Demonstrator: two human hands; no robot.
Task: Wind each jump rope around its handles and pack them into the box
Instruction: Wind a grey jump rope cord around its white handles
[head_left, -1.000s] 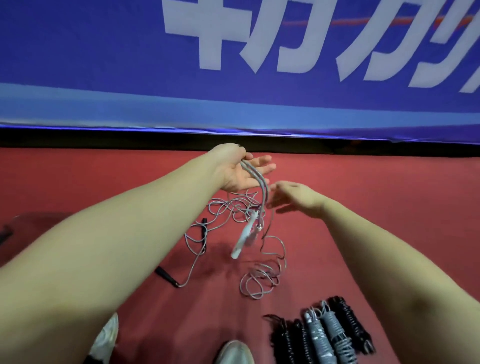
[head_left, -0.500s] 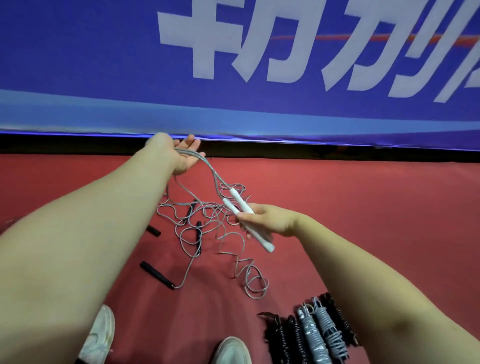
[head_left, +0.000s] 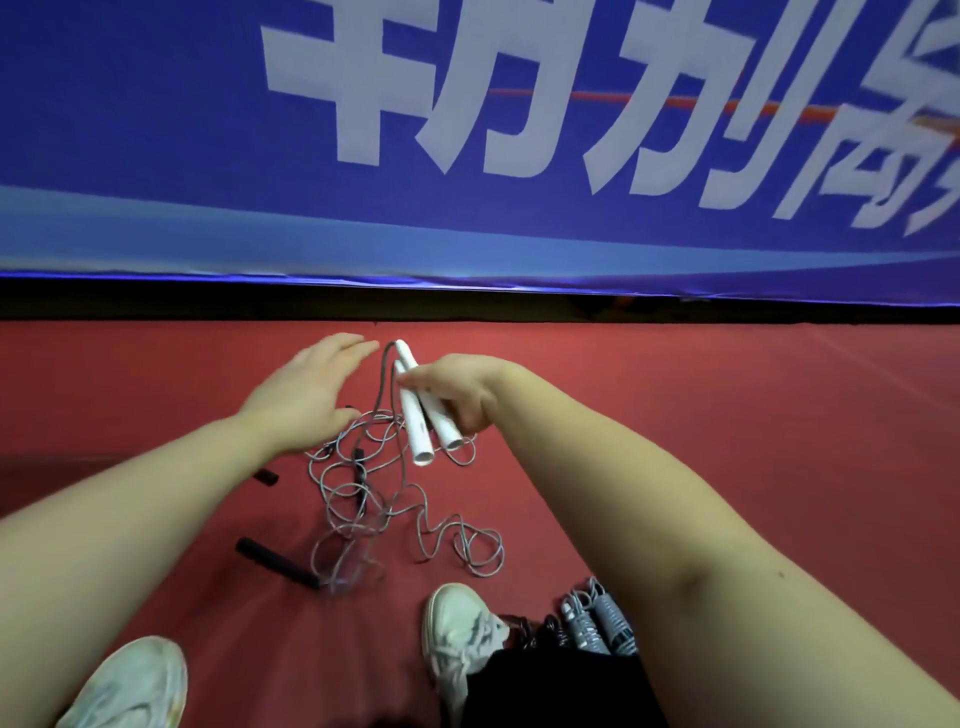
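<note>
Both handles (head_left: 417, 431) are gripped together by the right hand (head_left: 460, 396) at frame centre, ready for winding; the left hand (head_left: 307, 396) is spread, fingers straight, beside the rope (head_left: 384, 512).

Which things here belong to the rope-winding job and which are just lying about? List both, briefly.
Job: white handles, gripped together in the right hand; loose grey rope trailing to the floor; black handles on the floor; wound ropes, bottom right; left hand, open beside the rope.
Lying about: blue banner; white shoes; red floor.
</note>
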